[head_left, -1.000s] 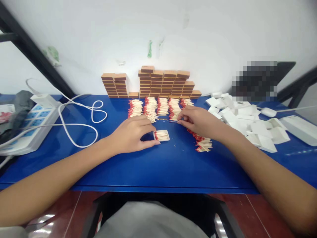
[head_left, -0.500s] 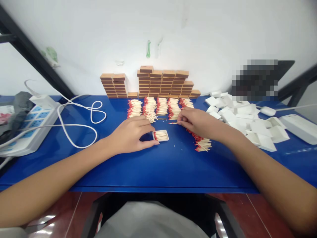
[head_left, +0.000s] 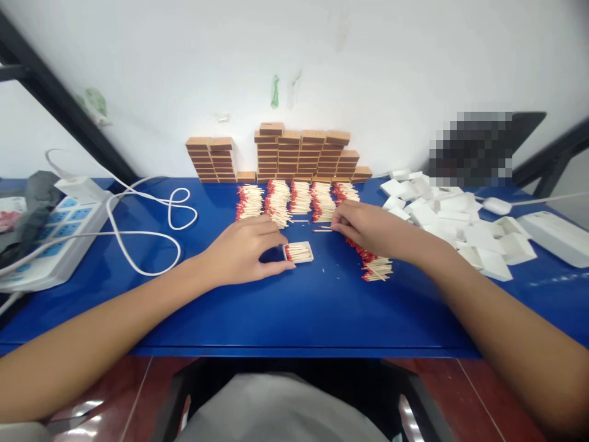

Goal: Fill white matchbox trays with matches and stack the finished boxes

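A small white matchbox tray [head_left: 310, 257] filled with red-tipped matches sits on the blue table. My left hand [head_left: 251, 248] rests at its left end, thumb at the near corner and fingers at the far one, gripping it. To the right, my right hand [head_left: 361, 224] has thumb and fingers pinched together over the table. A match [head_left: 325, 227] sticks out leftward from those fingertips, its red head pointing left. Just below it a loose match [head_left: 322, 231] lies flat. Partly under my right hand and forearm is a pile of matches [head_left: 378, 270].
Several rows of matches [head_left: 301, 196] lie behind my hands. Stacked brown matchboxes [head_left: 288, 153] stand against the wall. At right are heaped white empty trays [head_left: 460, 221] and a white device [head_left: 556, 236]. White cables [head_left: 177, 245] and a power strip [head_left: 59, 233] occupy the left.
My right hand has shifted very slightly to the right. Two matches now show apart at its fingertips where one showed before. My left hand and the tray have stayed put.
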`<act>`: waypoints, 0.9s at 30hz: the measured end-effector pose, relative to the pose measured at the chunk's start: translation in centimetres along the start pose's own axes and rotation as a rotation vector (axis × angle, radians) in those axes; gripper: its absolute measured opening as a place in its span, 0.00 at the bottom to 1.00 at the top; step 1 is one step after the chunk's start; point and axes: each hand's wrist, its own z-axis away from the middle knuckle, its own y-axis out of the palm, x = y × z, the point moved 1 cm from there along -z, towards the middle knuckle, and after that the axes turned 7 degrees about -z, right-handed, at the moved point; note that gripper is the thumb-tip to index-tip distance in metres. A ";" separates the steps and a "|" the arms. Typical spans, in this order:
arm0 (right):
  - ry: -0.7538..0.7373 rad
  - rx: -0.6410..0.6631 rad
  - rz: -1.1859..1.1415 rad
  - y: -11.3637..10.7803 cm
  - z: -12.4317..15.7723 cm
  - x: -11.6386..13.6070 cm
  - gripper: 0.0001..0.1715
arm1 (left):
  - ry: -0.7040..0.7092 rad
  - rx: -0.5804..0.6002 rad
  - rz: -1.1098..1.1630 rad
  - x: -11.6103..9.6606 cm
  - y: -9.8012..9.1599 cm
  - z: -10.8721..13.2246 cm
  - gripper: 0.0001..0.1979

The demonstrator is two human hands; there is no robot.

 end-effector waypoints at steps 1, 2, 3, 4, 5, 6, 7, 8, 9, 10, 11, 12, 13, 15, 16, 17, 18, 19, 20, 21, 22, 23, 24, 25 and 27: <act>0.001 -0.009 -0.001 -0.1 0.0 0.1 0.12 | -0.001 0.001 0.002 0.0 0.0 0.0 0.17; 0.003 -0.018 -0.001 -0.2 0.1 0.2 0.12 | -0.001 0.000 0.003 0.0 0.0 0.0 0.17; 0.004 -0.028 0.000 -0.2 0.1 0.4 0.12 | 0.000 -0.002 0.004 -0.1 0.0 0.0 0.17; 0.004 -0.036 0.000 -0.2 0.1 0.5 0.12 | 0.000 -0.005 0.005 -0.1 0.0 -0.1 0.17; 0.003 -0.043 0.001 -0.1 0.0 0.7 0.11 | 0.001 -0.008 0.005 -0.1 0.0 -0.1 0.17; 0.003 -0.049 0.003 0.0 0.0 0.9 0.11 | 0.001 -0.010 0.006 -0.1 0.0 -0.1 0.17; 0.003 -0.053 0.007 0.2 -0.1 1.1 0.10 | 0.001 -0.011 0.009 -0.1 -0.1 -0.1 0.17; 0.002 -0.054 0.012 0.4 -0.2 1.2 0.09 | 0.001 -0.012 0.011 -0.1 0.0 -0.1 0.17; 0.000 -0.051 0.016 0.6 -0.3 1.3 0.08 | 0.000 -0.011 0.012 -0.1 0.0 -0.1 0.17; -0.002 -0.047 0.019 0.8 -0.3 1.3 0.08 | 0.000 -0.009 0.012 -0.1 0.0 -0.1 0.17; -0.005 -0.044 0.020 0.9 -0.4 1.4 0.08 | -0.001 -0.006 0.011 -0.1 0.0 -0.1 0.17; -0.010 -0.042 0.020 0.9 -0.4 1.3 0.08 | -0.001 -0.004 0.009 -0.1 0.0 -0.1 0.17; -0.015 -0.047 0.019 0.9 -0.4 1.2 0.09 | 0.000 -0.005 0.008 -0.1 0.0 -0.1 0.17; -0.025 -0.072 0.017 0.7 -0.4 1.0 0.10 | 0.002 -0.009 0.009 -0.1 0.0 -0.1 0.17; -0.032 -0.088 0.017 0.7 -0.4 0.8 0.10 | 0.001 -0.009 0.010 -0.1 0.0 -0.1 0.17; -0.042 -0.101 0.016 0.6 -0.4 0.7 0.10 | -0.001 -0.008 0.011 -0.1 0.0 -0.1 0.17; -0.055 -0.110 0.015 0.6 -0.4 0.5 0.11 | -0.004 -0.003 0.013 -0.1 0.0 -0.1 0.18; -0.068 -0.115 0.013 0.6 -0.4 0.3 0.11 | -0.009 0.002 0.014 -0.2 0.0 -0.1 0.18; -0.084 -0.115 0.009 0.7 -0.5 0.2 0.11 | -0.012 0.006 0.014 -0.2 0.0 -0.1 0.18; -0.097 -0.115 0.005 0.7 -0.5 0.1 0.11 | -0.015 0.008 0.013 -0.2 0.0 -0.1 0.18; -0.108 -0.115 0.002 0.8 -0.6 0.0 0.10 | -0.017 0.008 0.010 -0.2 0.0 -0.1 0.17; -0.116 -0.115 -0.001 0.9 -0.6 0.0 0.10 | -0.016 0.007 0.008 -0.2 0.0 -0.1 0.17; -0.120 -0.114 -0.002 1.0 -0.7 0.0 0.10 | -0.013 0.006 0.006 -0.1 0.0 -0.1 0.17; -0.126 -0.111 -0.003 1.0 -0.7 0.0 0.10 | -0.010 0.005 0.007 -0.1 0.0 -0.1 0.17; -0.138 -0.108 -0.005 1.1 -0.8 0.2 0.12 | -0.002 0.003 0.011 -0.1 0.0 -0.1 0.17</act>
